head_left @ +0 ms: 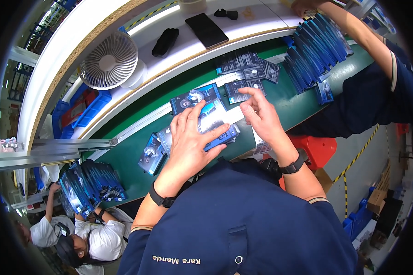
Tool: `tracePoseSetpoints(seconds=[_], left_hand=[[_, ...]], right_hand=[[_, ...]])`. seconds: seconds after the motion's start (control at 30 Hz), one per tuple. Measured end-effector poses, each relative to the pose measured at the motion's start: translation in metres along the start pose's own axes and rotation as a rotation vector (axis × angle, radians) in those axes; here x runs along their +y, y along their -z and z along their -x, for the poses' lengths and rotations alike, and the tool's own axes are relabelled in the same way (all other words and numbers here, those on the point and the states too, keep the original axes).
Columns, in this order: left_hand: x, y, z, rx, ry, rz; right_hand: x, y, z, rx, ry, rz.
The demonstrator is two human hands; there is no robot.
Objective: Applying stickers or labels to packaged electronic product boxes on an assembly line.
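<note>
Two hands over shiny blue boxes

A small pile of blue boxes (214,113) is on the green worktop (128,170), right in front of the person. The left hand (188,145) lies on top of it with its fingers spread out, touching but not squeezing. The right hand (265,120) is at the pile's right side, its fingers bent and apart – they look like they hold nothing. A white piece (234,114) is near its thumb, and I can't tell if they touch.

Each box is likely light and a bit stiff, like thin card. The shiny front may slip, and a hard push could dent it. The sides look best to hold – one hand on each edge, pressing softly.

The boxes are flat and dark blue, with bright pictures on the front. One loose box (152,155) lies to the left, tilted
</note>
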State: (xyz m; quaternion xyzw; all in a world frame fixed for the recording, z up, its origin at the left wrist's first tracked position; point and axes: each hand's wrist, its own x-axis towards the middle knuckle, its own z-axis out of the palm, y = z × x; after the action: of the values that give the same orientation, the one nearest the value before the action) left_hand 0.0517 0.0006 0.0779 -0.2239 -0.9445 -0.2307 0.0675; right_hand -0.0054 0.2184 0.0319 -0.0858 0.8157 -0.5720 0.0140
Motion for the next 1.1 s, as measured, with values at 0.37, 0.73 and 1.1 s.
tracePoseSetpoints(seconds=[0.37,0.73,1.1], left_hand=[[0.008,0.004,0.006,0.110,-0.070,0.130],[0.015,0.001,-0.010,0.310,-0.143,0.248],[-0.094,0.038,0.021,0.345,0.383,-0.123]], right_hand=[[-0.016,-0.027,0.016,-0.201,-0.119,-1.029],[-0.019,-0.051,0.017,-0.508,-0.190,-1.331],[0.068,0.027,-0.046,0.091,-0.056,-0.256]])
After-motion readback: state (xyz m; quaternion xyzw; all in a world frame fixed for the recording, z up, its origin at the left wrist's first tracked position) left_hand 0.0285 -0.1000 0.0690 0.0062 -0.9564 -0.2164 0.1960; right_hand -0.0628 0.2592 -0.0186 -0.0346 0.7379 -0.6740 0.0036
